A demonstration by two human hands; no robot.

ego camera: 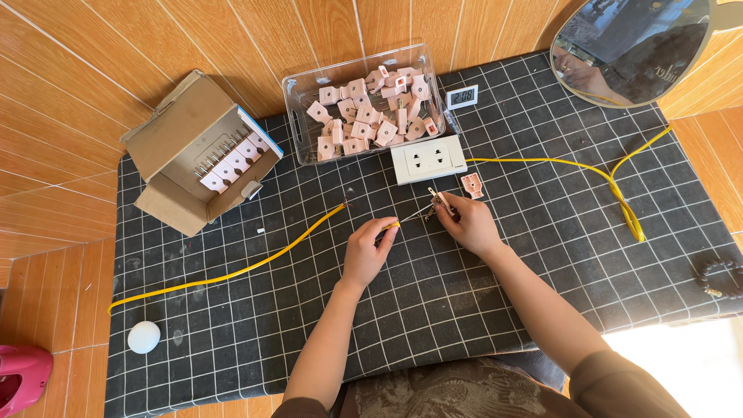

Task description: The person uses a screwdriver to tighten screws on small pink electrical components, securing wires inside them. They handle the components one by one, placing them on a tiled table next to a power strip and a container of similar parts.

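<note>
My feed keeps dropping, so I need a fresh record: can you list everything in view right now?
Clear plastic bin of pink plug parts: one, top centre.
Open cardboard box with pink plugs in a row: one, upper left.
White double socket block: one, below the bin.
Loose pink plug part: one, right of the socket block.
Small white digital display: one, right of the bin.
Yellow cable: runs left across the mat.
Second yellow cable: at the right.
White ball: one, lower left.
Round mirror: top right.
Black grid mat: under everything.
Left hand: fingers on the yellow cable end.
Right hand: fingers holding small metal prongs.
</note>
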